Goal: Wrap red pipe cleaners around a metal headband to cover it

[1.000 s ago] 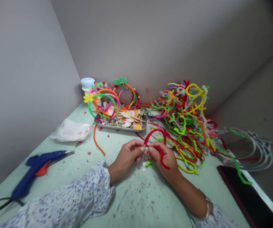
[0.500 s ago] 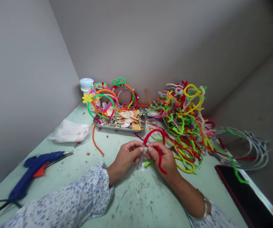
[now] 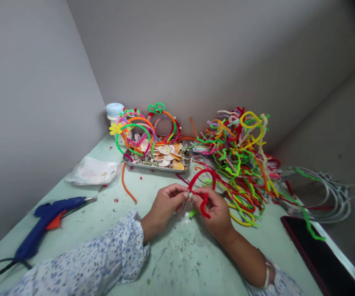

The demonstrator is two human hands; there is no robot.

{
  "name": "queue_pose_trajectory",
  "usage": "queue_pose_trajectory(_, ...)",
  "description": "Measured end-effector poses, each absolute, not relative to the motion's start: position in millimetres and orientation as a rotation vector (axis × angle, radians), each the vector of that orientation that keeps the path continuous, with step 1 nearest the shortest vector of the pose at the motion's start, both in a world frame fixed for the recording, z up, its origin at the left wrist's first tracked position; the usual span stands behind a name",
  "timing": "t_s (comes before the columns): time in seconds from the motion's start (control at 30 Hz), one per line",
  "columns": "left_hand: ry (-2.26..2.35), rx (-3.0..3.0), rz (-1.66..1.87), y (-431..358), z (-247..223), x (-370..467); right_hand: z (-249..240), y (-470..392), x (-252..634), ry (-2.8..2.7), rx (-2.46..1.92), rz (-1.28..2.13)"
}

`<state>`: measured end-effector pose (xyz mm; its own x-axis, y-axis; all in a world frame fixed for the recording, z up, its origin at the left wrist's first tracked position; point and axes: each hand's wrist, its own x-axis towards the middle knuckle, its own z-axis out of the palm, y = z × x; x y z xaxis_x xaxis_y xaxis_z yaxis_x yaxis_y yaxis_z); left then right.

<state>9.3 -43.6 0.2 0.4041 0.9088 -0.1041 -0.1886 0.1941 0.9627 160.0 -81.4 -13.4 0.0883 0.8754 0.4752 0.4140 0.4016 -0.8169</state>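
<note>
My left hand (image 3: pixel 165 209) and my right hand (image 3: pixel 216 213) meet above the middle of the table, thumbs and forefingers pinched. Between them is a red pipe cleaner (image 3: pixel 201 172), bent in an arch above the fingers. Its loose end curls over my right fingers. My left fingertips close on a thin greyish strip (image 3: pixel 185 202) where the red pipe cleaner meets it; the exact join is hidden by the fingers. A short bit of bright green pipe cleaner (image 3: pixel 192 213) shows just below the hands.
A metal tray (image 3: pixel 155 167) of seashells holds several colourful pipe-cleaner headbands (image 3: pixel 134 126). Right of it lies a tangled heap of pipe cleaners (image 3: pixel 237 144), then coiled grey wire (image 3: pixel 344 201) and a dark phone-like slab (image 3: pixel 316 255). At left are a blue glue gun (image 3: pixel 38 226) and plastic bag (image 3: pixel 93 172).
The loose end of the red pipe cleaner has curled in closer to my right fingers. Both hands stay pinched in nearly the same place, and the view has shifted slightly.
</note>
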Motion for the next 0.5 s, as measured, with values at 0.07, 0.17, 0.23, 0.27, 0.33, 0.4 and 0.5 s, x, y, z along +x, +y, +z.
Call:
queue_pose_trajectory(0.07, 0.832, 1.112, 0.906, -44, 1, 9, -15, -82, 161, -1.548, -1.202, 0.462)
queue_pose_trajectory(0.17, 0.841, 1.129, 0.912, -45, 4, 9, -15, -82, 162, -1.582, -1.201, 0.414)
queue_pose_trajectory(0.23, 0.853, 1.144, 0.915, -45, 7, 9, -12, -83, 161, -1.604, -1.191, 0.383)
queue_pose_trajectory(0.27, 0.859, 1.154, 0.915, -45, 8, 9, -10, -84, 161, -1.614, -1.179, 0.371)
queue_pose_trajectory(0.33, 0.866, 1.176, 0.915, -45, 11, 9, -7, -85, 161, -1.637, -1.144, 0.353)
queue_pose_trajectory(0.4, 0.861, 1.2, 0.918, -45, 12, 9, -5, -85, 162, -1.656, -1.114, 0.333)
queue_pose_trajectory(0.5, 0.842, 1.221, 0.918, -45, 13, 9, -4, -84, 163, -1.668, -1.097, 0.267)
